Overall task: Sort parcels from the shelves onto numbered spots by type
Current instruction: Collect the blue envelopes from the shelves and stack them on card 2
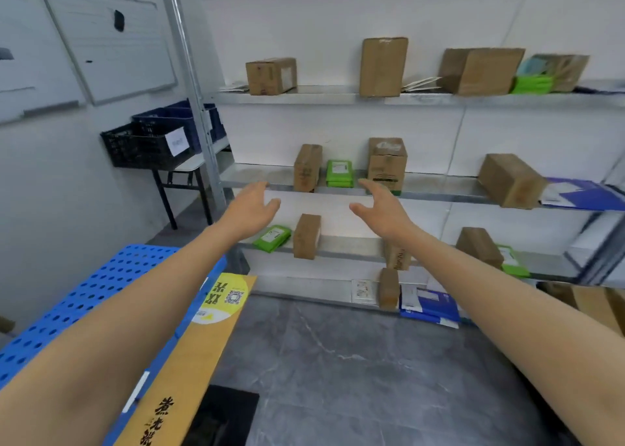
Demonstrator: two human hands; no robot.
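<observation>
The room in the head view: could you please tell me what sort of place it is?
Most likely a small parcel sorting or storage room: metal shelving lines the wall, holding cardboard boxes, green mailer bags and blue envelopes, and plastic crates stand beside it.

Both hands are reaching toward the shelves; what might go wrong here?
The narrow box between the left hand and right hand stands at the shelf edge; a touch may topple it. The green parcel beside it could slide off. The box below overhangs its shelf; a forearm might knock it.
</observation>
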